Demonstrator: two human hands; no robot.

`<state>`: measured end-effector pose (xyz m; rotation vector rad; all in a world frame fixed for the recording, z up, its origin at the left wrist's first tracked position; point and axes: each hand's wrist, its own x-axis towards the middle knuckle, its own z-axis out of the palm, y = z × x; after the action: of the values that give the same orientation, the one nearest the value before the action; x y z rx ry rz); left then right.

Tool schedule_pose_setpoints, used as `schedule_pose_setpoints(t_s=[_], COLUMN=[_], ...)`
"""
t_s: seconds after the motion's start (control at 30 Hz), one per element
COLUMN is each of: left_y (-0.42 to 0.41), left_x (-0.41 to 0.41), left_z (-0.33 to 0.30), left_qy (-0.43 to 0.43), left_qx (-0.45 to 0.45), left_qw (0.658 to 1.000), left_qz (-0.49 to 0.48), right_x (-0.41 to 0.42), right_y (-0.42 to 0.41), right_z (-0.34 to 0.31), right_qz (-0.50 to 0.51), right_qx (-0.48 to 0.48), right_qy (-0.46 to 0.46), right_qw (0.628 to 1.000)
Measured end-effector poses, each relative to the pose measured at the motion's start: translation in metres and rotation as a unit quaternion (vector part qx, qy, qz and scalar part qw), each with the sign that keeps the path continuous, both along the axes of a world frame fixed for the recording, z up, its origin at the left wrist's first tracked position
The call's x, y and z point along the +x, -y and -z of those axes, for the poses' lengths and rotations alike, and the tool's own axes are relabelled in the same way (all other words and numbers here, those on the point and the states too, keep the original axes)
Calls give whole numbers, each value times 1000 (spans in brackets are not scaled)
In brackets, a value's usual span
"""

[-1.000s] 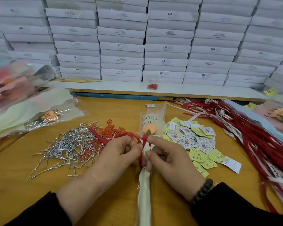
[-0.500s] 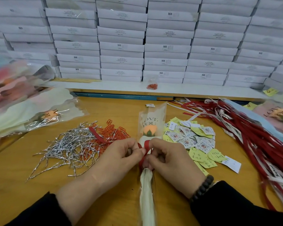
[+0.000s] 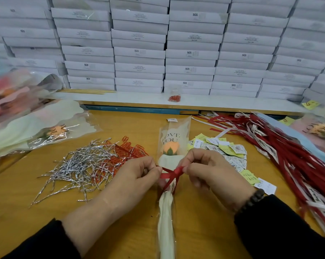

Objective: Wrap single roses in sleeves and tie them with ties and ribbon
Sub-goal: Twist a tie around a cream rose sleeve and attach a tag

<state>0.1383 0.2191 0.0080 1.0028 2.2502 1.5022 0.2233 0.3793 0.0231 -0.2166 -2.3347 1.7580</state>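
Sleeved rose lies lengthwise at centre of the counter, its stem end cut off by the bottom frame edge. Left hand pinches one end of the red ribbon; right hand pinches the other, fingers curled. Knot partly hidden behind fingertips. Silver ties at 9 o'clock; the labels at 2 o'clock are illegible.
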Motion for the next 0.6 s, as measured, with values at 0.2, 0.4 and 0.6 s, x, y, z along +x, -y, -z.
schedule_pose_setpoints(t_s=[0.2,0.4,0.6], left_y=[0,0,-1], left_x=[2,1,3], left_z=[-3,-4,-5], left_qy=[5,2,5], left_qx=[1,-10,-15], left_qw=[1000,1000,999], left_qz=[-7,-16,-32], right_x=[3,4,4], right_y=[-3,-5,-10], right_z=[-11,-11,-12], right_qz=[-39,-34,-43], right_qx=[1,-34,-149], right_qy=[39,39,56], right_qw=[998,998,986])
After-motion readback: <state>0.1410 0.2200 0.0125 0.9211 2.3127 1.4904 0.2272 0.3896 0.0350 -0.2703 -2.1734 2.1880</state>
